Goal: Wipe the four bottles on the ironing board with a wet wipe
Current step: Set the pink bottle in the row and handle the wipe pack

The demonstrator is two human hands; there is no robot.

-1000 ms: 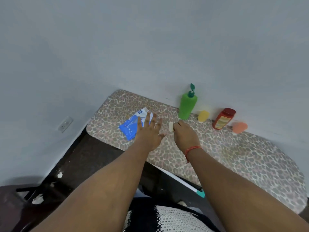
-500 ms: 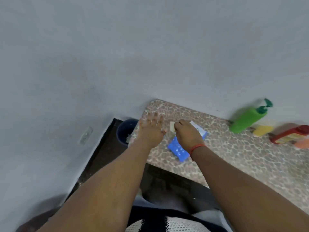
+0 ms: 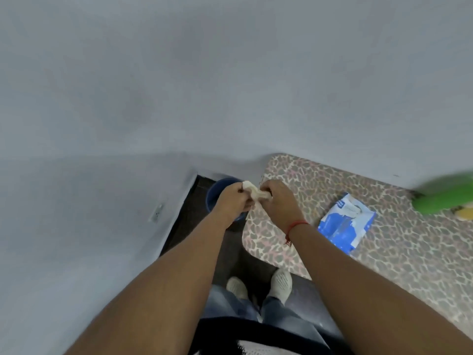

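Both hands hold a crumpled white wet wipe (image 3: 253,190) between them, past the left end of the ironing board (image 3: 399,252) and over a blue bin (image 3: 217,190). My left hand (image 3: 234,201) pinches its left end; my right hand (image 3: 276,202) grips its right end. A blue and white wipe pack (image 3: 345,224) lies flat on the board. At the right edge I see the blurred green bottle (image 3: 445,198) and part of the yellow bottle (image 3: 465,213). The other two bottles are out of view.
The board has a leopard-print cover and stands against a grey wall. The blue bin sits on the dark floor in the corner by the board's rounded end. A wall socket (image 3: 156,212) is at the left. My feet (image 3: 258,285) stand below the board's edge.
The view has swung left, so the bottles slid to the right edge. Both hands moved off the board's left end. My left hand, open before, now pinches the wipe together with my right hand.
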